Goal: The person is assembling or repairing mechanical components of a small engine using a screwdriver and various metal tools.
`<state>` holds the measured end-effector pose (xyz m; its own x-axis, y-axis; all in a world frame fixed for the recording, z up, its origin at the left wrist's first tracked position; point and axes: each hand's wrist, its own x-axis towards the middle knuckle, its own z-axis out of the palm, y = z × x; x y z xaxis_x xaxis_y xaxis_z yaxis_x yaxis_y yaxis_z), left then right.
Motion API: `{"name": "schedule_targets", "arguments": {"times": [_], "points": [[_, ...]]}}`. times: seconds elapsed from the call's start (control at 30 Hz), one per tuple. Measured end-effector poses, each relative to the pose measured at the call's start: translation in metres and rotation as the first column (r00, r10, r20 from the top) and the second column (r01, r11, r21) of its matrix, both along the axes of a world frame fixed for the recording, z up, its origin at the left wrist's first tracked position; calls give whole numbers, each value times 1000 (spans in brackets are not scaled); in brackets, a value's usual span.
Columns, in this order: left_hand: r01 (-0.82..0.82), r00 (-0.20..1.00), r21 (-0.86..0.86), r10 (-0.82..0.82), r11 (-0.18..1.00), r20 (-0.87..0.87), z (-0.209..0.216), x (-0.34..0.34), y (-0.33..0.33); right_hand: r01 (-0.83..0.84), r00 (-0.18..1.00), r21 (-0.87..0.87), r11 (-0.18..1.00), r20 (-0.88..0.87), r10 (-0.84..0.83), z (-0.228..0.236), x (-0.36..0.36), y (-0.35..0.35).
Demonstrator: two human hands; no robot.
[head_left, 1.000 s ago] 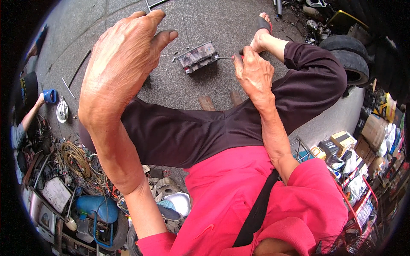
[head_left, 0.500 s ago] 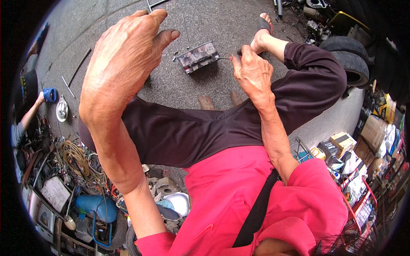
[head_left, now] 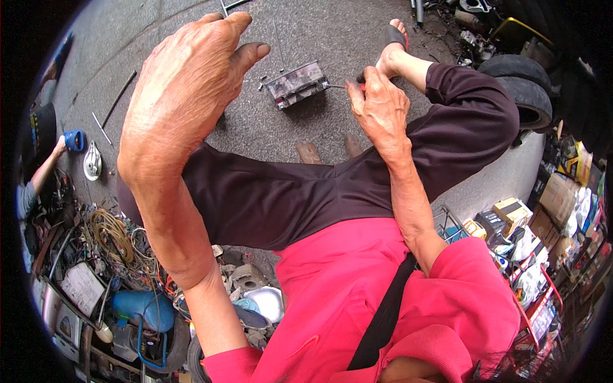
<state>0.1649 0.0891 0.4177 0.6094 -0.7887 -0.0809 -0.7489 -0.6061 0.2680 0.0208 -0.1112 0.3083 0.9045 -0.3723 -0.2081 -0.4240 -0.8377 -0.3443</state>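
Observation:
A grimy dark battery (head_left: 299, 86) sits on the pavement between my legs. My right hand (head_left: 381, 110) is closed around a screwdriver (head_left: 363, 87), a bit of its red handle showing at the fingers. Its thin shaft points left, the tip at the battery's right end by a terminal. My left hand (head_left: 191, 83) is raised close to the camera, left of the battery. Its thumb and a forefinger stand apart with nothing visible between them; the other fingers are hidden behind the hand.
Wires and scrap surround a blue tank (head_left: 145, 311) at lower left. Tyres (head_left: 525, 102) are stacked at right, above boxes (head_left: 512, 214) and a red rack. Another person's hand (head_left: 60, 145) holds a blue cup-like object (head_left: 75, 140) at far left. A metal bar (head_left: 120, 101) lies on the ground.
My right hand has shifted slightly and its fingers have turned a little, so the red of the screwdriver handle now shows. My left hand and the battery stay nearly still.

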Motion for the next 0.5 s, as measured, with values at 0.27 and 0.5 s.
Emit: {"name": "schedule_targets", "arguments": {"times": [0.27,0.5], "points": [[-28,999,14,28,1000,-28,4,-1,-3,-137,959,-63,989,241,148,-3,1,1],[-103,992,14,104,995,-73,11,-4,-8,7,993,-28,1000,-115,-10,8,4,3]]}}
